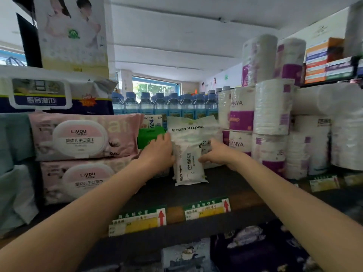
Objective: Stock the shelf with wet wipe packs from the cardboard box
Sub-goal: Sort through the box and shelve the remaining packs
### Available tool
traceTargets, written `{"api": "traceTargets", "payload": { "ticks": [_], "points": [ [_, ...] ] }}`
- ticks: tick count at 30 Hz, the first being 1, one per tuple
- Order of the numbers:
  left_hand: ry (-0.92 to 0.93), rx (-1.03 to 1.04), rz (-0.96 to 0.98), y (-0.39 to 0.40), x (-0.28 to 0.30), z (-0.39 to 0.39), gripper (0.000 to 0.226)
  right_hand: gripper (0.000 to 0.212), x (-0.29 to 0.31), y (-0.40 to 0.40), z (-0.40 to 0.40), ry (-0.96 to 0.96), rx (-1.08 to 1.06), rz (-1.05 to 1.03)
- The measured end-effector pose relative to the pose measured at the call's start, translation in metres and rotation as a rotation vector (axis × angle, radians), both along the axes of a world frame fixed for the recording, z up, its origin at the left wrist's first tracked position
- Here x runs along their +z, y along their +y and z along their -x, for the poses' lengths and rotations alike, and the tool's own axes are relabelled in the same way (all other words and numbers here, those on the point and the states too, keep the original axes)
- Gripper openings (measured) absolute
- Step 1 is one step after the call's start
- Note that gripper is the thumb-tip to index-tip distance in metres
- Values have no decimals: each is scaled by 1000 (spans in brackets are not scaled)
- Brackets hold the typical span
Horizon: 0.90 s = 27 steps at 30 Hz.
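Note:
A white multipack of baby wipes (193,134) stands on the dark shelf (225,183), its lower packs leaning toward me. My left hand (158,154) presses flat against the pack's left side with straight fingers. My right hand (218,154) grips the right side, thumb curled under the front pack (189,169) and fingers on its face. The cardboard box is not in view.
Pink wipe packs (82,138) are stacked at the left, a green box (150,137) behind my left hand. Toilet paper rolls (271,122) crowd the right. Water bottles (165,103) line the back. Price tags (137,220) run along the shelf's front edge.

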State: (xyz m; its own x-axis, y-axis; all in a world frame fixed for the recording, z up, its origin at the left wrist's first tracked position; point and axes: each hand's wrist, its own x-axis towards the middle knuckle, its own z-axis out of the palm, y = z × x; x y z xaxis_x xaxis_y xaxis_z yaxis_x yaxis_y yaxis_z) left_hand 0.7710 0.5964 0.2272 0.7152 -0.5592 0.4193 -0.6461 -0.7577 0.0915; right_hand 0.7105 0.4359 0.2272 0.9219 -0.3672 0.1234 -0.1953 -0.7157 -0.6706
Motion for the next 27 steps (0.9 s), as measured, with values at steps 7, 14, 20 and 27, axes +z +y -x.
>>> {"api": "traceTargets", "payload": {
  "ticks": [7,14,20,27],
  "points": [
    [-173,-487,265,-23,-14,78,41,24,-4,13,120,-193,-175,14],
    [51,-1118,-87,-58,-125,247,45,28,-94,60,340,108,-527,28],
    [214,-1455,-529,-42,-257,423,42,15,-220,132,594,467,-1005,-258],
    [210,-1704,-930,6,-391,594,35,28,-354,263,799,616,-1424,-664]
  ]
}}
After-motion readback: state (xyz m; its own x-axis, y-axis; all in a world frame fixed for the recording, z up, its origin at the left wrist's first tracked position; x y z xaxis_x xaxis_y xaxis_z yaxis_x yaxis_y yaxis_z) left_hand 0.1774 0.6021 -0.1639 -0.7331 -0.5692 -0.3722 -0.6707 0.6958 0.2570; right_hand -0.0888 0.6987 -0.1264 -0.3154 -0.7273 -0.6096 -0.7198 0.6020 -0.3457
